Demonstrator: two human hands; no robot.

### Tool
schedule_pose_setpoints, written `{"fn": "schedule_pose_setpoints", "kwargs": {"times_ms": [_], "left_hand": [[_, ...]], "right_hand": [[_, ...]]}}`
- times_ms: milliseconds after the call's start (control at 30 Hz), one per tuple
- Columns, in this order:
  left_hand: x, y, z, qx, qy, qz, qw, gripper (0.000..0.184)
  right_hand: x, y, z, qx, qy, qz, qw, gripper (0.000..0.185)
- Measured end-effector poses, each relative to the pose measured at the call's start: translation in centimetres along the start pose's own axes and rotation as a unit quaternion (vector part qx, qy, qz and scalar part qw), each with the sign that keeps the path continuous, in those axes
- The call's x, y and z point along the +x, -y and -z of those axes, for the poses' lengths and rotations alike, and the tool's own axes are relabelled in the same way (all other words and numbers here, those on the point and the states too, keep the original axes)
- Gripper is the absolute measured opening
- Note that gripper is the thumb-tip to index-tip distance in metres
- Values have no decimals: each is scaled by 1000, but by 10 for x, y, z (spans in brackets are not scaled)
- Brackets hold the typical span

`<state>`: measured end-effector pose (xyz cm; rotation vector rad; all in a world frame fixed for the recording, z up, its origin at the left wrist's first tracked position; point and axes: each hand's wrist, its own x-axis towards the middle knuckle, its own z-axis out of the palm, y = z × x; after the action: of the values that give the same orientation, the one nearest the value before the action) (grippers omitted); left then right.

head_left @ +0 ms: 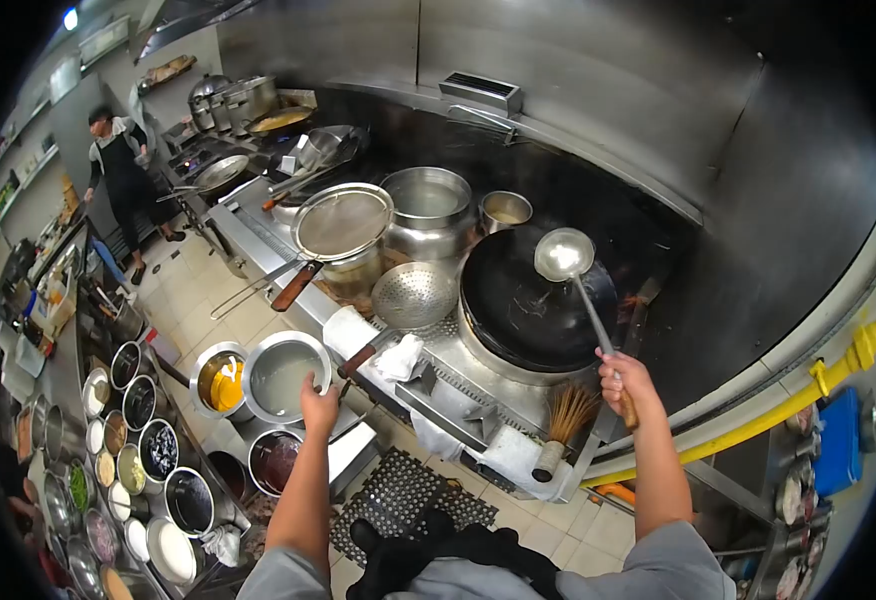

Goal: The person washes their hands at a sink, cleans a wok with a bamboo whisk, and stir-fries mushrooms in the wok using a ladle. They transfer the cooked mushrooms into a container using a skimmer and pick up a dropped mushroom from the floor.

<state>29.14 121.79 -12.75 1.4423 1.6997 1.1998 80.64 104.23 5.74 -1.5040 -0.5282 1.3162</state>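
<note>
My right hand (626, 384) is wrapped round the wooden handle of a long ladle (564, 256). The ladle's bowl is over the black wok (503, 300) on the stove; whether it touches is hard to tell. With my left hand (319, 402) I grip the near rim of a round metal pot (286, 378) of cloudy liquid, my thumb over its edge. Beside it stands a metal pot of beaten egg (226, 386), and just below is a pot of dark red sauce (276, 462).
A perforated skimmer (415, 295), a mesh strainer (344, 222) and a large metal pot (427, 196) stand left of the wok. A bamboo brush (565, 425) lies at the stove's front edge. Seasoning containers (159, 449) fill the left counter. Another person (121, 175) stands far left.
</note>
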Motion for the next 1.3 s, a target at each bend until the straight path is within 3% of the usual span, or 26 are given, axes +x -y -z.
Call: {"fn": "schedule_pose_setpoints", "kwargs": {"times_ms": [33, 67, 100, 133, 167, 200, 233, 267, 300, 333, 367, 400, 500, 600, 633, 700, 833, 900, 933, 1000, 1033, 1067, 1100, 1133, 1167, 1300], "left_hand": [[-11, 1, 8, 20, -24, 5, 1000, 60], [-31, -14, 28, -14, 20, 44, 999, 59], [-57, -25, 49, -7, 9, 57, 998, 59], [-83, -35, 70, 19, 37, 36, 998, 58], [-108, -40, 88, 44, 54, 21, 997, 57], [-138, -40, 107, 61, 75, 31, 995, 54], [-171, -36, 126, 79, 95, 44, 991, 50], [-201, -22, 143, 51, 143, 125, 981, 49], [-229, -8, 158, 15, 186, 200, 962, 47], [-259, 5, 174, 13, 149, 222, 964, 47], [-285, 17, 185, 84, 207, 226, 948, 48], [-308, 27, 193, 150, 274, 226, 923, 49], [-360, 33, 214, 167, 239, 288, 912, 49], [-389, 67, 232, 172, 254, 317, 897, 56], [-391, 73, 238, 190, 271, 324, 886, 57], [-388, 74, 256, 175, 261, 337, 888, 56], [-398, 88, 294, 147, 82, 406, 898, 55], [-428, 115, 314, 174, 59, 466, 866, 52], [-438, 109, 322, 206, 63, 491, 844, 46], [-507, 157, 342, 246, 135, 352, 893, 29], [-550, 184, 360, 389, 216, 214, 870, 27], [-583, 195, 362, 512, 289, 67, 806, 26], [-607, 185, 345, 328, 45, 210, 920, 23], [-613, 159, 337, 157, -22, 531, 832, 23], [-615, 148, 330, 108, -48, 625, 771, 23], [-606, 130, 302, 55, -64, 667, 740, 24]], "right_hand": [[26, -27, 7, -218, -97, 129, 962, 32], [55, -61, 18, -422, -182, 249, 853, 35], [78, -90, 25, -591, -245, 359, 679, 38], [62, -79, 5, -387, -150, 239, 878, 29], [41, -64, -20, -140, -135, 95, 976, 21], [47, -70, -17, -20, -99, 67, 993, 24], [52, -72, -10, 195, -3, 21, 981, 24], [56, -73, -8, 340, 103, -2, 935, 21], [58, -67, -14, 332, 59, -4, 941, 15], [80, -76, -16, 59, -46, 76, 994, 12], [77, -72, -39, -127, -115, 110, 979, 8], [82, -74, -52, -158, -150, 109, 970, 7], [72, -50, -72, 176, -29, -1, 984, 21], [106, -33, -62, 444, 250, -66, 858, 38], [118, -22, -70, 443, 281, -83, 847, 37], [135, 7, -108, 352, 233, -76, 903, 27], [188, 68, -191, 126, 143, -3, 982, 17], [225, 90, -222, -61, 110, -13, 992, 24], [252, 92, -237, -122, 68, 37, 989, 23], [274, 98, -277, -170, -36, 96, 980, 18], [292, 94, -288, -189, -58, 99, 975, 17], [300, 92, -294, -190, -55, 98, 975, 17], [307, 90, -301, -206, -62, 102, 971, 14], [314, 90, -307, -222, -68, 107, 967, 11], [336, 88, -307, -223, -63, 111, 967, 11], [365, 95, -303, -102, -24, -2, 994, 17]]}}
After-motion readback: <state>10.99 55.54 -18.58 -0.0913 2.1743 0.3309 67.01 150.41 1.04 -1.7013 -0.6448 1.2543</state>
